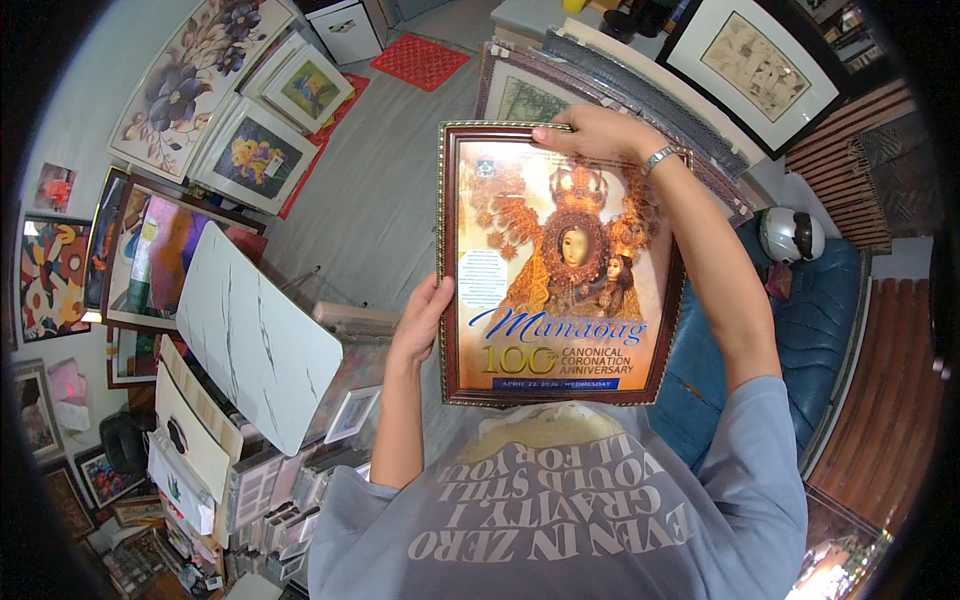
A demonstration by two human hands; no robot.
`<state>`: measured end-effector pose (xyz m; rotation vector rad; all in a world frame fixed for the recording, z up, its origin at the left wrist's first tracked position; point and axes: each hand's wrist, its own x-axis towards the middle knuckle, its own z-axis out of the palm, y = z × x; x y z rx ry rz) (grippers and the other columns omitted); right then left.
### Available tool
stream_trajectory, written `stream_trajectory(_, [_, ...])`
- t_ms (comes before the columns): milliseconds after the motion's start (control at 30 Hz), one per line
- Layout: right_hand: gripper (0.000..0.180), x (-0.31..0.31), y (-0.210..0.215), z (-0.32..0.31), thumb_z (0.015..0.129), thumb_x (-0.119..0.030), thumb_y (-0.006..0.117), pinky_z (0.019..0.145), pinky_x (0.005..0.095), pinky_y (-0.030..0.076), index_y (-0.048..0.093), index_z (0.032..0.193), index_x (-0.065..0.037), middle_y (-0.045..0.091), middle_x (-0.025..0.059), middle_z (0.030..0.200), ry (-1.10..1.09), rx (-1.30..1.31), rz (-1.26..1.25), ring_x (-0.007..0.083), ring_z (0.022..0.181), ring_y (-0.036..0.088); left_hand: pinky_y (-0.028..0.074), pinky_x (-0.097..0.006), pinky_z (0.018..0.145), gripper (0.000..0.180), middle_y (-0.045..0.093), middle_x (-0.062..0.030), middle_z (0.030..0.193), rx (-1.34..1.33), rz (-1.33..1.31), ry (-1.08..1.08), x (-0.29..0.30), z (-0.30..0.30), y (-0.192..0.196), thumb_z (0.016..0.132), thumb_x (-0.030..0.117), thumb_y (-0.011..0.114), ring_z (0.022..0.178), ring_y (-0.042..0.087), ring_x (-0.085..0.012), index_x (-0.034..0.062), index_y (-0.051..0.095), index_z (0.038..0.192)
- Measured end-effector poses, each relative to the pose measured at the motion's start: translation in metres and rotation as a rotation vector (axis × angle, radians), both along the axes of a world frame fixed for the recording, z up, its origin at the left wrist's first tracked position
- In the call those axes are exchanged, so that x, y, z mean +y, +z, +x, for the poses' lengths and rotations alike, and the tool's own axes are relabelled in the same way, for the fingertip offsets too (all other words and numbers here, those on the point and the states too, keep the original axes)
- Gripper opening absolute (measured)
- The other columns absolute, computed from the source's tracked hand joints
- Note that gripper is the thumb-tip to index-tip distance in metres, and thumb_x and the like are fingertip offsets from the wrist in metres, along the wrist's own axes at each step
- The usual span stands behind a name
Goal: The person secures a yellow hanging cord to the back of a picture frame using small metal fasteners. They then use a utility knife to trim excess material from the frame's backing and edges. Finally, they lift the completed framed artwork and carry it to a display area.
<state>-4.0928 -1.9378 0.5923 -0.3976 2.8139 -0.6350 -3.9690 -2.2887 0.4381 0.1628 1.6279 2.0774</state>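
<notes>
A framed poster with a dark red-brown wooden frame and a beaded gold edge is held upright in front of my torso. Its picture shows a crowned, golden-robed religious figure with a smaller crowned one. My left hand grips the frame's left edge, thumb on the front and the other fingers hidden behind. Over the top edge, my right hand is closed, its forearm passing in front of the frame's right side. A metal watch band circles that wrist.
Framed pictures lean along the left wall. A white marble-patterned board stands at left, above several stacked frames. More frames are stacked at the far right. A blue sofa holds a silver helmet. Red mats lie on the grey floor.
</notes>
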Motion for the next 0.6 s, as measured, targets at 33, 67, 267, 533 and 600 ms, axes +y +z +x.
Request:
stream_trajectory(33, [0.083,-0.003,0.000,-0.003,0.093,-0.076,0.047,0.074,0.0441,0.054,0.073,0.098,0.003,0.069,0.0178,0.076,0.003,0.004,0.009,0.0301,0.076,0.070,0.052,-0.031,0.091,0.046,0.066,-0.0093,0.124,-0.043,0.000,0.030,0.011,-0.001,0.004,0.104,0.033,0.060,0.106,0.063,-0.0137,-0.0019,0.056,0.133])
stream_trajectory(67, [0.082,-0.005,0.000,-0.004,0.093,-0.075,0.048,0.073,0.0443,0.053,0.072,0.096,0.003,0.068,0.0174,0.074,0.006,0.008,0.017,0.0300,0.074,0.069,0.052,-0.031,0.091,0.043,0.067,-0.0093,0.123,-0.053,-0.073,0.037,0.017,-0.001,0.008,0.103,0.029,0.061,0.106,0.064,-0.0137,-0.0021,0.057,0.132])
stream_trajectory(267, [0.082,-0.009,-0.002,-0.011,0.094,-0.075,0.047,0.074,0.0461,0.053,0.071,0.094,0.003,0.067,0.0177,0.072,-0.030,-0.034,0.051,0.0308,0.076,0.069,0.051,-0.032,0.096,0.049,0.067,-0.0088,0.122,0.021,-0.121,-0.017,0.017,-0.001,0.017,0.091,0.011,0.074,0.108,0.064,-0.0162,-0.0023,0.055,0.134])
stream_trajectory(533, [0.082,-0.013,0.004,-0.017,0.094,-0.076,0.046,0.077,0.0468,0.054,0.073,0.095,0.002,0.069,0.0183,0.074,0.001,-0.030,0.068,0.0333,0.079,0.071,0.048,-0.033,0.102,0.068,0.065,-0.0096,0.128,0.097,-0.071,-0.091,0.014,-0.003,0.026,0.080,0.001,0.081,0.116,0.061,-0.0164,-0.0020,0.049,0.139])
stream_trajectory(600, [0.082,-0.012,0.005,-0.017,0.093,-0.076,0.046,0.078,0.0468,0.054,0.073,0.096,0.002,0.069,0.0189,0.074,0.002,-0.024,0.076,0.0337,0.080,0.071,0.049,-0.033,0.101,0.068,0.066,-0.0098,0.125,0.103,-0.120,-0.053,0.018,-0.001,0.029,0.078,0.002,0.084,0.114,0.063,-0.0165,-0.0022,0.051,0.137])
